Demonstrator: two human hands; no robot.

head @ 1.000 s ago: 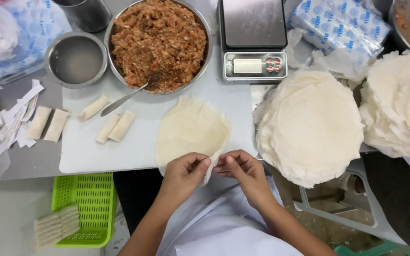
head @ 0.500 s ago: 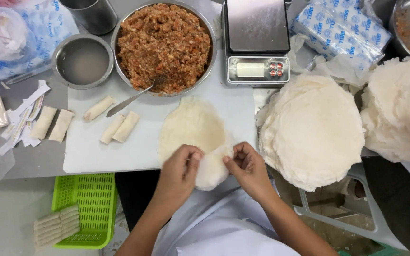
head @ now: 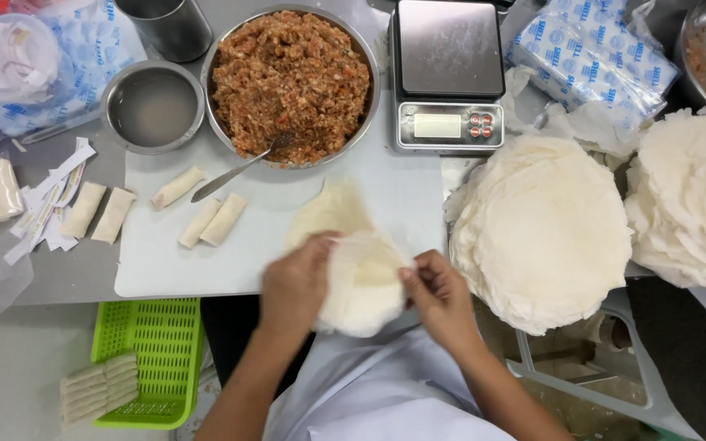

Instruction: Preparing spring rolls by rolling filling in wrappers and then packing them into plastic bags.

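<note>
Peeling a thin round wrapper [head: 361, 282] loose is the step I read here, working from the single head view. My left hand [head: 296, 286] lies over the wrapper's left side, fingers curled down onto it and a little blurred, so I cannot tell whether they pinch the sheet or only press it. My right hand [head: 439, 294] has its fingers pressed together on the wrapper's right edge, pinching it. The wrapper hangs half over the near edge of the white cutting board [head: 206, 261], in front of my apron, with another sheet [head: 328, 212] flat on the board just behind it.

Farther back on the worktop sits the big metal bowl of minced filling [head: 292, 77] with a spoon [head: 239, 170] leaning out of it toward the board. A small bowl of cloudy liquid [head: 153, 106] stands to its left, a kitchen scale [head: 447, 73] to its right. Finished rolls [head: 210, 220] lie on the board's left part. The tall stack of wrappers [head: 545, 233] sits just right of my right hand.

The next move, I judge, calls for a gentle even pull, since the sheet looks thin enough to tear, then laying it flat on the board.
</note>
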